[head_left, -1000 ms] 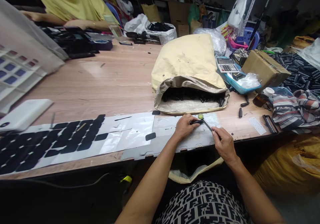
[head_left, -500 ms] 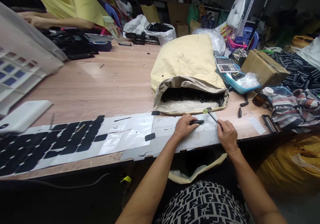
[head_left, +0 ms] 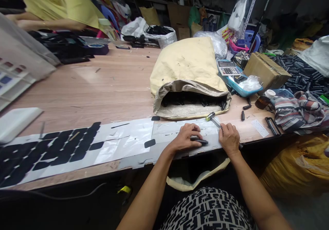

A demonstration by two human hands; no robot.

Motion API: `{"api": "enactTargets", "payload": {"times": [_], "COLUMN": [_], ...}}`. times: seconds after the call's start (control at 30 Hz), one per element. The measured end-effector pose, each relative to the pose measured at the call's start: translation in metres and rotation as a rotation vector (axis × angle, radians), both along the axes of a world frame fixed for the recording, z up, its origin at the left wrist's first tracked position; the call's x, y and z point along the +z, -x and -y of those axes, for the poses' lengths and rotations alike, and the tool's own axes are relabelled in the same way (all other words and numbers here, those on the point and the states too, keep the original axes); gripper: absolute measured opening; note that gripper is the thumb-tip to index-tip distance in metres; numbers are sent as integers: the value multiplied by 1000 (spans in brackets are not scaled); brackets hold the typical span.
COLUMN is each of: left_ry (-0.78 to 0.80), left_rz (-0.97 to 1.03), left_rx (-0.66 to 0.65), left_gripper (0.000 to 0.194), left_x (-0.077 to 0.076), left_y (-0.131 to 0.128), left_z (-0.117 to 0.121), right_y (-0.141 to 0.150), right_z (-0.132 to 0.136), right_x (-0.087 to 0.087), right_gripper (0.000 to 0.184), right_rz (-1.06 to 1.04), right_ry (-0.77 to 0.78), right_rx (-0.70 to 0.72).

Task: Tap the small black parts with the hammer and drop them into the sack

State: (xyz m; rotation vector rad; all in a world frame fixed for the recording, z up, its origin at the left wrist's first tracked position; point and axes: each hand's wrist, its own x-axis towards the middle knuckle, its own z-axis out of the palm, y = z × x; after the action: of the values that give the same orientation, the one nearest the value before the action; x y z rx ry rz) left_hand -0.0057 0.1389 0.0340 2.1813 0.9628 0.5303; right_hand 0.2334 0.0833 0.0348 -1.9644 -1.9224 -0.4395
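Observation:
My left hand (head_left: 187, 137) has its fingers closed on a short black handle-like piece (head_left: 199, 140), which lies low over the pale sheet (head_left: 164, 144) at the table's front edge. In my right hand (head_left: 229, 137) is a small hammer (head_left: 215, 121) with a metal shaft; its yellow-green and dark head (head_left: 210, 116) points up and left, above the sheet. The hammer head is apart from the black piece. Just behind both hands, a cream sack (head_left: 187, 65) lies with its mouth towards me and dark pieces inside.
Black rounded patches (head_left: 69, 144) lie on white paper at left. To the right are a calculator (head_left: 228, 68) on a blue basket, a cardboard box (head_left: 266, 70), a brown bottle (head_left: 264, 99) and loose black pieces (head_left: 243, 116). Across the table sits a person in a yellow top (head_left: 64, 7).
The black piece and my left hand have moved lower, nearer the table's edge. The hammer head has turned and shifted slightly. The whole view has swung a little to the right.

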Motion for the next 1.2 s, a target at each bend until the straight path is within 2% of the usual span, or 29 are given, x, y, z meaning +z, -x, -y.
{"api": "enactTargets", "payload": {"times": [0.1, 0.23, 0.3, 0.37, 0.43, 0.5, 0.57, 0.63, 0.73, 0.8, 0.87, 1.03, 1.2], "left_ry": [-7, -64, -77, -42, 32, 84, 60, 8, 17, 74, 112, 154, 196], "left_rz": [-26, -97, -113, -70, 39, 162, 206, 124, -56, -142, -191, -227, -235], "left_rx": [-85, -48, -30, -36, -10, 122, 385, 672, 932, 994, 1025, 1111, 1172], "left_gripper": [19, 22, 26, 32, 31, 23, 20, 25, 35, 41, 47, 62, 63], "left_x": [2, -1, -1, 1, 6, 12, 17, 20, 16, 12, 7, 4, 5], "left_y": [6, 5, 4, 4, 6, 10, 14, 18, 22, 22, 20, 12, 11], "left_z": [27, 64, 73, 72, 57, 28, -9, -50, -99, -118, -127, -132, -142], "right_y": [0, 0, -1, -1, -1, -2, -1, 0, 0, 1, 1, 2, 2], "right_z": [0, -1, -1, -1, -1, -1, -1, -1, 0, 0, -1, -1, 0], "right_x": [-1, -3, -4, -5, -5, -4, -3, -2, -1, -2, -2, -3, -2], "right_gripper": [22, 23, 23, 24, 24, 24, 24, 23, 23, 23, 23, 22, 22], "right_rz": [15, 26, 28, 30, 33, 34, 30, 22, 6, -1, 0, 13, -3], "right_ry": [-14, -24, -30, -34, -33, -28, -22, -10, 12, 14, 5, 2, 23], "right_rx": [1, -3, -4, 0, 5, 8, 7, 4, -2, -2, -2, -8, -13]}}
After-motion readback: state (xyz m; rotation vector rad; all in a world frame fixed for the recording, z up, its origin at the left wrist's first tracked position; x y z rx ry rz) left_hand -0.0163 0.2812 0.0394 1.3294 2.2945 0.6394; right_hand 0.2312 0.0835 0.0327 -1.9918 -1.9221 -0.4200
